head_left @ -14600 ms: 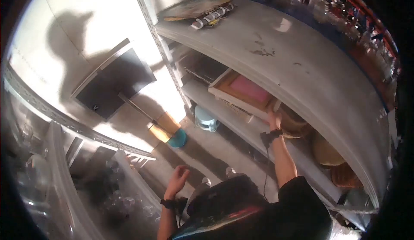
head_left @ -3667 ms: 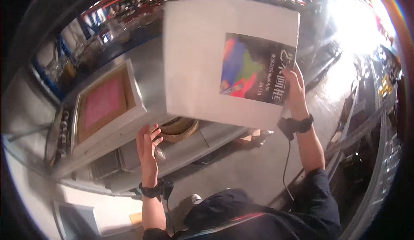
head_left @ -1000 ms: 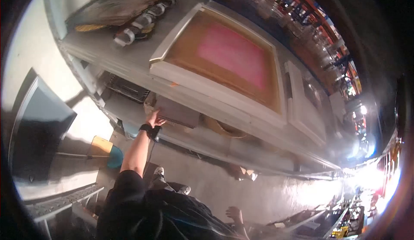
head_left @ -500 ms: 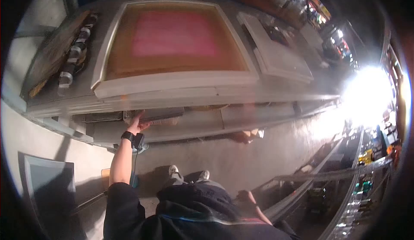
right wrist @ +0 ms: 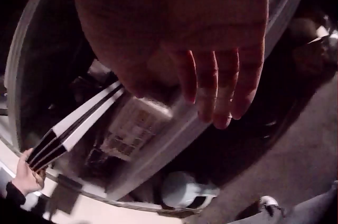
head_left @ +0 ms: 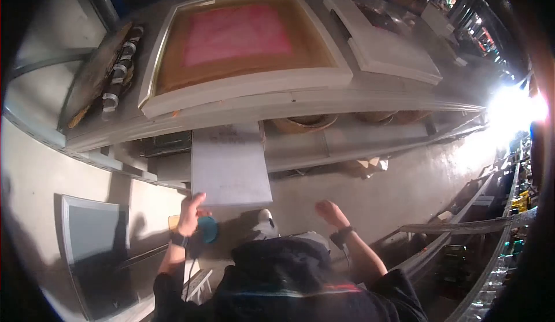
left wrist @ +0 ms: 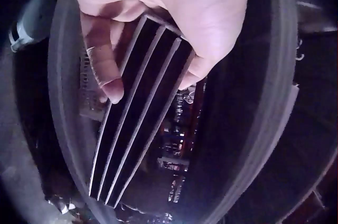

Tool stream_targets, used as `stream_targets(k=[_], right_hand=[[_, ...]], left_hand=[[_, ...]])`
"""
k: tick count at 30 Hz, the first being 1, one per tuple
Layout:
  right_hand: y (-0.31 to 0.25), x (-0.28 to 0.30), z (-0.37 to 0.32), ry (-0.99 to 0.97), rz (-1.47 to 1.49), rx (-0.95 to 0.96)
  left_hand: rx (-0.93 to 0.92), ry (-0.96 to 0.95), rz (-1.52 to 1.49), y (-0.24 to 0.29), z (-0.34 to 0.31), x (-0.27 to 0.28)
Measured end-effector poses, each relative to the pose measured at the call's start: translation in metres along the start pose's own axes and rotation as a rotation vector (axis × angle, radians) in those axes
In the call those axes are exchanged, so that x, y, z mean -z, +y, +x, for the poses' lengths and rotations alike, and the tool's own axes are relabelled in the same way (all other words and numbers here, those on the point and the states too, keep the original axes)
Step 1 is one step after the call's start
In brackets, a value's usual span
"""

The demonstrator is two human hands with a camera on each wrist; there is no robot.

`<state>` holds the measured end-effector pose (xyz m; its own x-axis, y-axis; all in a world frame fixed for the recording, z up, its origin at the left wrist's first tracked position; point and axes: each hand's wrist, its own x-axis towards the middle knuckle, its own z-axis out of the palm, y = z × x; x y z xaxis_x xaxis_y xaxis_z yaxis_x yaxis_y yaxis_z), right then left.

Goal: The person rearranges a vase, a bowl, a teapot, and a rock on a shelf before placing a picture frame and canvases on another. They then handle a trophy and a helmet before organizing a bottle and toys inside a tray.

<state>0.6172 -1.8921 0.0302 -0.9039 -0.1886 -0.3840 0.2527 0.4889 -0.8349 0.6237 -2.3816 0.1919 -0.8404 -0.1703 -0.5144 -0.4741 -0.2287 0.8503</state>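
My left hand point(head_left: 189, 217) grips the near left corner of a flat white stack point(head_left: 230, 169), which juts out from the lower shelf over the floor. In the left wrist view, the thumb and fingers of the left hand point(left wrist: 169, 13) clasp the end of the stack point(left wrist: 137, 113), whose layered edges have dark gaps between them. Off to the right of the stack, my right hand point(head_left: 332, 215) hangs in the air and touches nothing. The right wrist view shows the fingers of this right hand point(right wrist: 185, 34) loosely bent and empty.
On the upper shelf point(head_left: 399, 96) lie a pink-centred frame point(head_left: 237, 36), a white box point(head_left: 396, 62) and a worn board point(head_left: 95, 79). Round baskets point(head_left: 304, 123) sit below. A grey panel point(head_left: 98, 252) leans on the wall; another rack point(head_left: 462, 228) stands at right.
The pink-centred frame went from the lower shelf to the upper one, and the white box was set down there. Lately my left hand drew the white stack outward, while my right hand rose.
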Motion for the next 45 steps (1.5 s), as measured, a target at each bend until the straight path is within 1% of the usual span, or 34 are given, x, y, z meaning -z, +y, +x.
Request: stream_targets(k=[1, 2, 3, 4, 5, 6, 7, 8, 9, 10, 12, 13, 14, 15, 18, 20, 21, 22, 23, 24, 26, 27, 28, 29, 31, 32, 34, 36, 38, 39, 41, 42, 44, 45], right_hand=[[-0.006, -0.010, 0.016, -0.078, 0.246, 0.020], [-0.040, -0.015, 0.028, -0.179, 0.270, -0.040], [-0.080, -0.021, 0.028, -0.271, 0.290, -0.098], [-0.103, -0.031, 0.023, -0.334, 0.459, -0.193], [-0.122, -0.036, 0.023, -0.387, 0.628, -0.279], [-0.128, -0.038, 0.021, -0.472, 0.595, -0.262], [-0.129, -0.041, 0.015, -0.551, 0.560, -0.244], [-0.131, -0.047, 0.000, -0.412, 0.451, -0.224], [-0.164, -0.025, -0.024, -0.404, 0.493, -0.269], [-0.101, -0.049, -0.012, -0.315, 0.662, -0.067], [-0.089, -0.022, -0.040, -0.194, 0.678, -0.017], [-0.081, -0.004, -0.054, -0.170, 0.686, -0.006], [-0.072, 0.010, -0.067, -0.131, 0.747, -0.061], [-0.061, 0.028, -0.087, -0.094, 0.812, -0.119], [-0.073, 0.097, -0.156, 0.147, 0.665, -0.243], [-0.039, 0.125, -0.184, 0.171, 0.752, -0.125], [-0.032, 0.138, -0.198, 0.247, 0.728, -0.126], [-0.024, 0.152, -0.212, 0.321, 0.702, -0.125], [-0.010, 0.161, -0.224, 0.395, 0.748, -0.111], [0.003, 0.171, -0.236, 0.408, 0.746, -0.112], [0.028, 0.184, -0.259, 0.576, 0.888, 0.023], [0.037, 0.190, -0.266, 0.652, 0.901, 0.049], [0.038, 0.203, -0.272, 0.662, 0.896, 0.055], [0.035, 0.216, -0.282, 0.739, 0.904, 0.070], [-0.009, 0.248, -0.300, 0.898, 0.948, 0.102], [-0.051, 0.271, -0.304, 0.889, 0.924, 0.312], [-0.083, 0.316, -0.307, 0.858, 0.792, 0.407], [-0.102, 0.363, -0.295, 0.841, 0.797, 0.430], [-0.121, 0.397, -0.283, 0.809, 0.798, 0.459], [-0.134, 0.409, -0.275, 0.807, 0.722, 0.486], [-0.162, 0.432, -0.255, 0.820, 0.545, 0.501], [-0.168, 0.447, -0.240, 0.815, 0.546, 0.505], [-0.177, 0.478, -0.211, 0.699, 0.697, 0.512], [-0.182, 0.490, -0.200, 0.700, 0.698, 0.517]], left_hand=[[-0.039, -0.015, 0.036, -0.013, -0.020, 0.006], [0.020, -0.018, -0.035, -0.007, -0.044, -0.002], [0.077, -0.031, -0.053, -0.019, -0.061, 0.001], [0.124, -0.033, -0.068, -0.026, -0.076, -0.003], [0.158, -0.071, -0.073, -0.016, -0.095, -0.017], [0.145, -0.074, -0.098, -0.033, -0.102, -0.019], [0.165, -0.072, -0.052, -0.023, -0.116, -0.039], [0.124, -0.047, -0.038, -0.040, -0.119, -0.048], [0.133, -0.049, 0.017, -0.042, -0.124, -0.064], [0.141, -0.047, 0.073, -0.041, -0.129, -0.082], [0.093, -0.096, 0.069, -0.044, -0.134, -0.119], [0.113, -0.149, 0.073, -0.052, -0.132, -0.133], [0.109, -0.171, 0.084, -0.057, -0.127, -0.142], [0.089, -0.225, 0.109, -0.061, -0.130, -0.166], [0.053, -0.367, 0.199, -0.064, -0.139, -0.230], [-0.122, -0.486, 0.319, -0.078, -0.136, -0.264], [-0.099, -0.568, 0.307, -0.064, -0.146, -0.289], [-0.095, -0.585, 0.312, -0.057, -0.153, -0.312], [-0.084, -0.655, 0.337, -0.052, -0.158, -0.332], [-0.077, -0.723, 0.358, -0.051, -0.162, -0.351], [-0.059, -0.784, 0.295, -0.052, -0.164, -0.383], [-0.064, -0.844, 0.357, -0.044, -0.165, -0.399], [-0.069, -0.904, 0.422, -0.035, -0.164, -0.414], [-0.074, -0.915, 0.420, -0.026, -0.163, -0.431], [-0.146, -0.994, 0.391, -0.011, -0.159, -0.462], [-0.145, -1.005, 0.390, -0.005, -0.155, -0.475], [-0.196, -0.966, 0.222, 0.005, -0.145, -0.501], [-0.156, -0.954, 0.212, 0.026, -0.129, -0.528], [-0.038, -1.029, -0.006, 0.059, -0.124, -0.553], [-0.076, -1.017, -0.021, 0.078, -0.127, -0.567], [-0.137, -0.980, -0.060, 0.095, -0.113, -0.592], [-0.179, -0.940, -0.085, 0.100, -0.104, -0.601], [-0.166, -0.938, -0.103, 0.106, -0.081, -0.615], [-0.151, -0.940, -0.128, 0.111, -0.072, -0.624]])
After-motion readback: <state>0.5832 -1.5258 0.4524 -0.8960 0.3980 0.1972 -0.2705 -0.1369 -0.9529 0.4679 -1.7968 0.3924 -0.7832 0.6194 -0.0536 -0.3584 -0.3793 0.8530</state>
